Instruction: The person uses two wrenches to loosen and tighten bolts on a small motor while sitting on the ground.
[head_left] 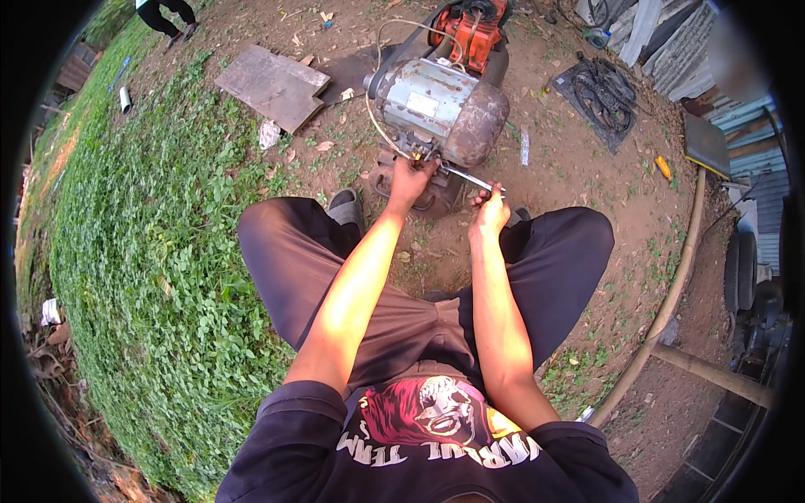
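A grey-blue electric motor (419, 102) with a rusty end cover sits in front of me on a dark metal frame. My right hand (489, 210) is closed round the near end of a shiny metal wrench (468, 176), which slants up to the motor's wiring area. There my left hand (409, 180) has its fingers bent in close to the wrench's far end, and what they pinch is hidden. A pale cable (377, 121) loops from that spot round the motor's left side. Behind the motor stands an orange-red machine (480, 35), with a dark belt running toward it.
A wooden board (272, 82) lies on the dirt to the left, beside low green plants (168, 243). At the right are a dark sheet with black cables (602, 99), a yellow object (663, 167) and a long pole (683, 260). Another person's legs (168, 15) show at far left.
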`<state>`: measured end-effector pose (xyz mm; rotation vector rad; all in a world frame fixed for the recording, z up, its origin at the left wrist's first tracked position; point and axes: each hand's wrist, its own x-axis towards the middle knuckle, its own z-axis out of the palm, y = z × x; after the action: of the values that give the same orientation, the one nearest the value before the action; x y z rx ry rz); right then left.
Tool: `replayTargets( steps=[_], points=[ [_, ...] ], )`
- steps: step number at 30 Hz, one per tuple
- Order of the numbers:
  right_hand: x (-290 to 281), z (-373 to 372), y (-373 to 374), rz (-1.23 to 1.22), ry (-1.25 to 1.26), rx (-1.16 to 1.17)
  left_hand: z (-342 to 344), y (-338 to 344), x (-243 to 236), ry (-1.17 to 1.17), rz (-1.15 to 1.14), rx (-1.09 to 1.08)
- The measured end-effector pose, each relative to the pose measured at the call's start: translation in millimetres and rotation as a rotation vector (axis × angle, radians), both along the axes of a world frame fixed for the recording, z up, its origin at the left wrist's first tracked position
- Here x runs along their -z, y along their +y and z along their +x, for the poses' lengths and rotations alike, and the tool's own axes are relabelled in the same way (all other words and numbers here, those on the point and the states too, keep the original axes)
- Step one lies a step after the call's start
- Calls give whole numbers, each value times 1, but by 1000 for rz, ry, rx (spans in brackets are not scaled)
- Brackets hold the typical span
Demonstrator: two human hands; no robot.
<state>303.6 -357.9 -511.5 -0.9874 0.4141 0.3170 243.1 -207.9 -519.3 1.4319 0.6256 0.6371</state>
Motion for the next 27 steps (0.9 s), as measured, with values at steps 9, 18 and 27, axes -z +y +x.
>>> replayTargets(
  steps=[9,18,27],
  points=[
    [-3,-1,2,19,19,11,2,4,18,11,76,-19],
    [-2,1,0,26,46,32,-2,-2,-3,209,279,-22],
    [2,1,-3,30,56,27,-1,-14,-13,273,329,-103]
  ],
)
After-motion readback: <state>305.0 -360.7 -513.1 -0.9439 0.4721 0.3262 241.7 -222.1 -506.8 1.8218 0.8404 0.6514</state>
